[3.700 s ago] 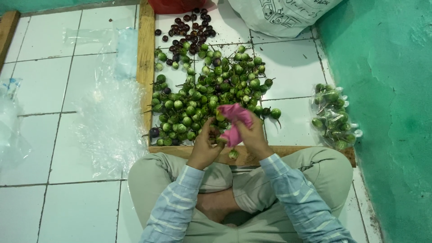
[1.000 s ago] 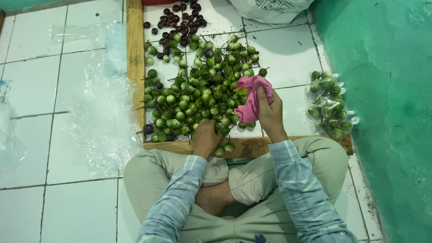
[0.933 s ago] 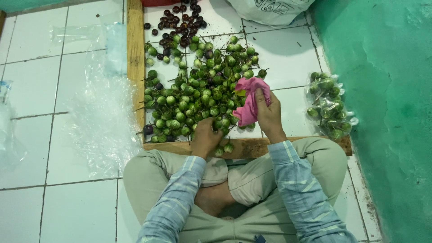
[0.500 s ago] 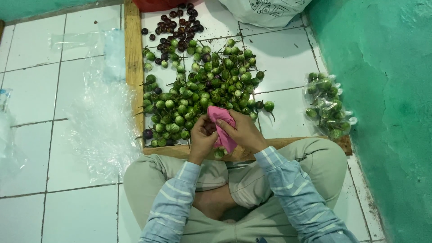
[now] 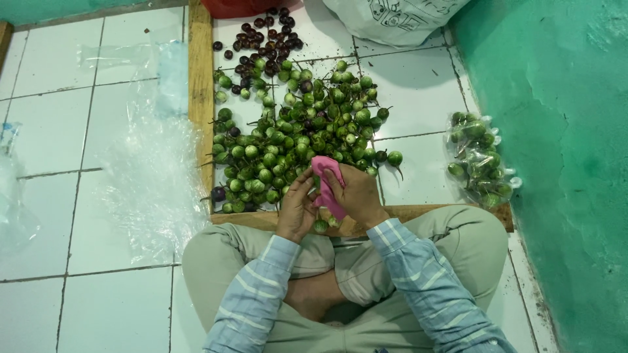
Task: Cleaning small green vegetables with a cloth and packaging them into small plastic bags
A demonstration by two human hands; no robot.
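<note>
I sit cross-legged on white floor tiles. A pile of small round green eggplants (image 5: 294, 140) lies in front of my knees, with dark purple ones (image 5: 261, 46) at its far end. My right hand (image 5: 356, 196) grips a pink cloth (image 5: 326, 186). Beside it, my left hand (image 5: 297, 208) touches the same cloth, and both hands work together over the near edge of the pile. One green eggplant (image 5: 320, 226) shows just below my hands. Whether another one is wrapped inside the cloth is hidden.
Wooden slats (image 5: 200, 78) frame the pile at the left and along my knees. Clear plastic bags (image 5: 154, 163) lie on the tiles to the left. Filled bags of green eggplants (image 5: 481, 160) rest against the green wall (image 5: 562, 131). A white sack (image 5: 392, 16) sits at the back.
My right hand, which was out to the right with the pink cloth a second ago, has come back to the left hand. Both hands now meet on the cloth.
</note>
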